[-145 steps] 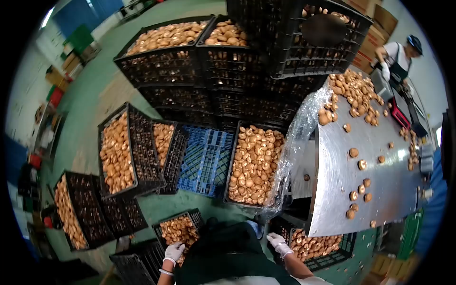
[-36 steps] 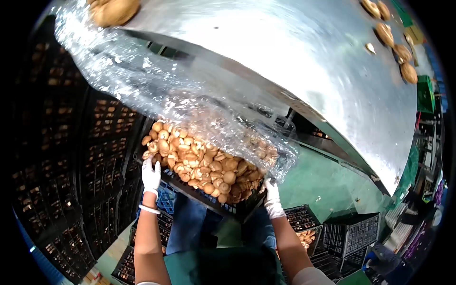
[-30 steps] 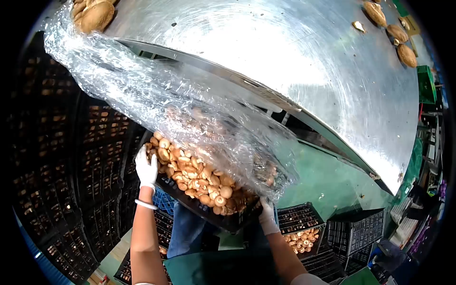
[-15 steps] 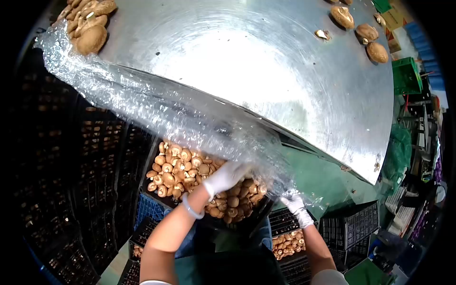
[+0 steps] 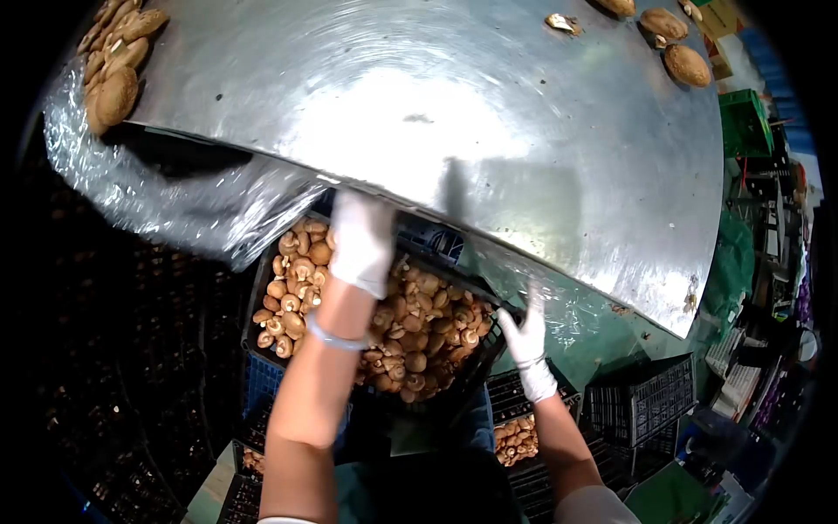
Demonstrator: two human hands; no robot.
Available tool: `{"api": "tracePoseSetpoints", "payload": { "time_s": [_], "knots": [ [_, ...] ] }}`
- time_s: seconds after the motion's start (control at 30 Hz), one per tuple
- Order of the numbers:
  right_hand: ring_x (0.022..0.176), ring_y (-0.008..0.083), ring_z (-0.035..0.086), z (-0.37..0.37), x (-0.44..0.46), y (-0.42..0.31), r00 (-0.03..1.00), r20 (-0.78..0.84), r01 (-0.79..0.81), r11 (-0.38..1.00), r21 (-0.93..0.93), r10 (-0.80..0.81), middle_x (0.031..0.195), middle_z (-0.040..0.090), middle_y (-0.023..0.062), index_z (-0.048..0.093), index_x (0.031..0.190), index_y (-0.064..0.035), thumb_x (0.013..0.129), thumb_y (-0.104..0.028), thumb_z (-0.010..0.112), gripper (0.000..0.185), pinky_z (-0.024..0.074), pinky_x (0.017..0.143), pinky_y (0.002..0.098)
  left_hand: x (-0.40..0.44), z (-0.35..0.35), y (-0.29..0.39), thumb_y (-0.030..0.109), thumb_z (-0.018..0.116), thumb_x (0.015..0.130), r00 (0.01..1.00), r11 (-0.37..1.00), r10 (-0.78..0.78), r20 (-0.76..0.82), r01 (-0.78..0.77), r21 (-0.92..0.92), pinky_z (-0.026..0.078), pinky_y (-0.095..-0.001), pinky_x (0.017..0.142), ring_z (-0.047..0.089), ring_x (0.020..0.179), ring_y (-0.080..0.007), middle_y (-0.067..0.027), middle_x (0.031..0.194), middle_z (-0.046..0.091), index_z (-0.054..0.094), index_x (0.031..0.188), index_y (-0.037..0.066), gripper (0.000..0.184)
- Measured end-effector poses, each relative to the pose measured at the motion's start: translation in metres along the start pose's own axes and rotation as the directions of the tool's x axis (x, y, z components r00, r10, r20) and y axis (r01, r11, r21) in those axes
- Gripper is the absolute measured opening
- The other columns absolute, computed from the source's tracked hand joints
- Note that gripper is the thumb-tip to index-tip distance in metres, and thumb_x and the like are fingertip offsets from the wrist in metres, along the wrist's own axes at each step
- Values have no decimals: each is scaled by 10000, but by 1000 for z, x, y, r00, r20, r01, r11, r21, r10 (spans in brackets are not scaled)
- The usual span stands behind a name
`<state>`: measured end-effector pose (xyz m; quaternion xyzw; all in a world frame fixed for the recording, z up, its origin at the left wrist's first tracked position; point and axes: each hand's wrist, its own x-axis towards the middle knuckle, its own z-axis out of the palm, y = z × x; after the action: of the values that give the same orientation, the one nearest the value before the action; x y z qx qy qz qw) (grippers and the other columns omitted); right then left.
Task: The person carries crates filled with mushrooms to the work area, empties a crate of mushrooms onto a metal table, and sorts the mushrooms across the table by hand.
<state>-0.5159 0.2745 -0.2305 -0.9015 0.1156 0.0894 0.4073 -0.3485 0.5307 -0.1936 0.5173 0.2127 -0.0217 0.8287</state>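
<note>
My left hand [image 5: 362, 240], in a white glove, reaches over the crate to the table's front edge. Its fingers are smeared by motion and partly hidden, so what they hold cannot be made out. Beneath that arm, brown mushrooms [image 5: 419, 323] fill a black crate [image 5: 257, 301]. My right hand [image 5: 526, 339], also gloved in white, is at the crate's right corner with thumb and fingers apart. Its fingertips are close to a thin piece of clear plastic [image 5: 567, 314]; contact cannot be told. More clear plastic film [image 5: 175, 205] hangs bunched along the table edge to the left.
The metal table [image 5: 288, 113] bears a mushroom pile [image 5: 118, 65] at the left and loose mushrooms [image 5: 687, 65] at the right. Dark stacked crates [image 5: 131, 367] line the left. Black crates [image 5: 642, 402] stand at lower right, and a green crate [image 5: 746, 122] is farther right.
The plastic film has moved off the crate toward the left and the table, uncovering more mushrooms. My left hand has moved up to the table edge. My right hand has risen and its fingers have spread.
</note>
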Motion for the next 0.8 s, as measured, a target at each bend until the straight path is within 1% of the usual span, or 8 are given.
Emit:
{"api": "tracePoseSetpoints", "payload": {
  "time_s": [0.03, 0.23, 0.3, 0.4, 0.5, 0.6, 0.7, 0.8],
  "knots": [
    [1300, 330, 369, 3, -5, 0, 997, 30, 74, 997, -13, -73, 1395, 380, 207, 327, 1397, -29, 768, -85, 698, 733, 309, 1068, 372, -7, 6, 34, 235, 352, 990, 966, 880, -135, -221, 14, -475, 535, -243, 782, 585, 919, -169, -164, 1041, 584, 397, 1289, -35, 405],
    [1227, 341, 438, 27, -2, -5, 951, 112, 277, 956, 95, -287, 1297, 468, 201, 450, 1290, -17, 725, 18, 688, 614, 366, 1017, 369, 79, -158, 142, 326, 306, 999, 860, 869, 452, -239, -484, -99, 373, -384, 1042, 385, 1284, -280, -215, 1360, 393, 308, 1354, -40, 510],
    [1195, 331, 468, 27, -13, 7, 989, 55, 134, 989, 68, -138, 1274, 488, 190, 517, 1210, -21, 719, 34, 674, 519, 386, 997, 366, 80, -150, 161, 356, 356, 985, 813, 769, 551, -190, -583, -263, 262, -397, 1111, 314, 1336, -277, -205, 1401, 361, 334, 1354, -46, 546],
    [1157, 335, 491, 23, -37, 30, 989, -149, -16, 1000, 20, 19, 1223, 523, 179, 543, 1182, -29, 746, -6, 653, 450, 397, 985, 384, 60, -193, 122, 381, 448, 953, 909, 876, 368, -195, -269, 400, 270, -362, 1094, 327, 1330, -258, -173, 1423, 357, 340, 1372, -26, 594],
    [1135, 335, 504, 28, -57, 49, 974, -221, 5, 988, -157, -40, 1199, 543, 170, 548, 1177, -26, 767, -33, 641, 421, 399, 982, 401, 41, -254, 60, 405, 528, 918, 986, 423, 18, -167, 144, 894, 319, -337, 1052, 460, 1239, -272, -183, 1298, 516, 483, 1289, -11, 560],
    [1050, 328, 563, 30, -7, -16, 983, 10, 183, 982, -40, -183, 1127, 586, 167, 556, 1165, -29, 798, -69, 625, 375, 428, 939, 373, 5, -323, -3, 432, 509, 921, 987, 188, 126, -100, 76, 979, 337, -323, 1030, 498, 1198, -301, -219, 1246, 545, 503, 1265, -14, 563],
    [1048, 306, 562, 66, 70, -42, 986, 50, 156, 986, 54, -159, 1142, 582, 164, 531, 1200, -32, 805, -95, 631, 412, 430, 932, 363, -18, -350, -47, 507, 414, 937, 925, 486, 1, -379, 331, 809, 367, -334, 1006, 493, 1191, -335, -244, 1266, 520, 497, 1253, -53, 648],
    [1046, 283, 562, 115, 149, -44, 998, -1, -57, 994, 93, 57, 1157, 578, 160, 505, 1234, -36, 812, -121, 637, 450, 432, 924, 353, -24, -325, -41, 502, 397, 946, 932, 327, 117, -342, 290, 900, 398, -348, 965, 534, 1125, -349, -243, 1181, 575, 528, 1203, -73, 644]
  ]
}}
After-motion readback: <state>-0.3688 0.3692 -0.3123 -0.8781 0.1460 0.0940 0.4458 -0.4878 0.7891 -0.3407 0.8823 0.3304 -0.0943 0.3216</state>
